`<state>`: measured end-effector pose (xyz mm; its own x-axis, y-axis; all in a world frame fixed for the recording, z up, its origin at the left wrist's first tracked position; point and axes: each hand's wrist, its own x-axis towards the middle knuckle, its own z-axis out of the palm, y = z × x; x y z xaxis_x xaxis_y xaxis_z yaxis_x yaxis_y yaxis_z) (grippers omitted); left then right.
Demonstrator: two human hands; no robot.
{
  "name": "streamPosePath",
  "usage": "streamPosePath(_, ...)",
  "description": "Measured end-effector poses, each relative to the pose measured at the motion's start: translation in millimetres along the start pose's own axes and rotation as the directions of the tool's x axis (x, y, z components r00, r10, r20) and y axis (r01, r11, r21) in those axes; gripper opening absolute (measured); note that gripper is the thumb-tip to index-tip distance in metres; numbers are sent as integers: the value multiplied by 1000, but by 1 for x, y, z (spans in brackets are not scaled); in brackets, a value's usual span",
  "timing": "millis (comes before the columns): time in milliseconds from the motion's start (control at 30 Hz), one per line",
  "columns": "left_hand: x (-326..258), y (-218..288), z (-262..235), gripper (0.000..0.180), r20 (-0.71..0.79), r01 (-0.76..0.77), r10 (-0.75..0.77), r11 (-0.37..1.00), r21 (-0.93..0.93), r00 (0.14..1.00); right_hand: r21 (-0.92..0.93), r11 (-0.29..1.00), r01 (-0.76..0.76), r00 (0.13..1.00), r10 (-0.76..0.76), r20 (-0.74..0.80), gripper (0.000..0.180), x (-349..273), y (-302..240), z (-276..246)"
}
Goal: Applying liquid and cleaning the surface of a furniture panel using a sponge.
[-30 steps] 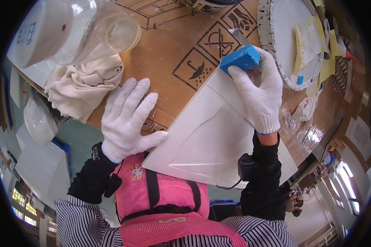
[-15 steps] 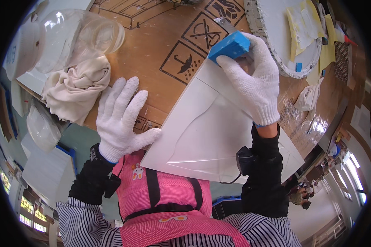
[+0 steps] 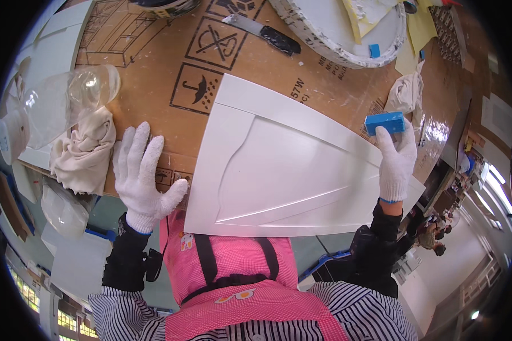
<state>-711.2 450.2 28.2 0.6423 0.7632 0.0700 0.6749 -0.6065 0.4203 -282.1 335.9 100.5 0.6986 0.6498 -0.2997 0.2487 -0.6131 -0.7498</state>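
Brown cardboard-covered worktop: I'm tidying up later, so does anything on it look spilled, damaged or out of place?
The large round white container at the far side looks messy: dark, uneven blotches mark its rim, unlike the clean-looking white panel with curved moulding. No liquid spill stands out.

Block (image 3: 384,123), right of frame: bright blue. Panel (image 3: 296,162), centre: white, unpatterned. Left glove (image 3: 140,190) and right glove (image 3: 396,165): white, cuffs edged blue. Tabletop cardboard (image 3: 148,94), upper left: brown, printed with black line symbols. Apron (image 3: 239,256), lower centre: pink, finely speckled white, black straps (image 3: 208,258). Sleeves (image 3: 122,310), bottom: narrow black-and-white stripes. Cloth (image 3: 85,150), left: cream. Bucket (image 3: 335,34), top: white, rim stained dark. Scraper (image 3: 280,40), top centre: handle black.
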Motion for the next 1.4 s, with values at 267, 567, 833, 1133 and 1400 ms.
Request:
streamPosePath(267, 33, 18, -8, 52, -27, 66, -79, 945, -320, 996, 779, 579, -240, 971, 147, 191, 47, -46, 29, 20)
streamPosePath(567, 94, 24, 20, 59, -119, 26, -103, 855, -518, 988, 456, 864, -213, 953, 79, 294, 44, -81, 9, 79)
streamPosePath(833, 93, 16, 22, 62, -54, -131, 121, 953, -274, 991, 223, 906, 360, 900, -400, 171, 46, -72, -6, 133)
streamPosePath(1133, 95, 21, 25, 64, -48, -119, 112, 977, -174, 993, 143, 858, 494, 852, -510, 121, 44, -60, -12, 146)
streamPosePath(1400, 95, 23, 27, 62, -13, -77, 76, 974, -211, 997, 147, 833, 533, 822, -551, 144, 43, -52, -9, 148)
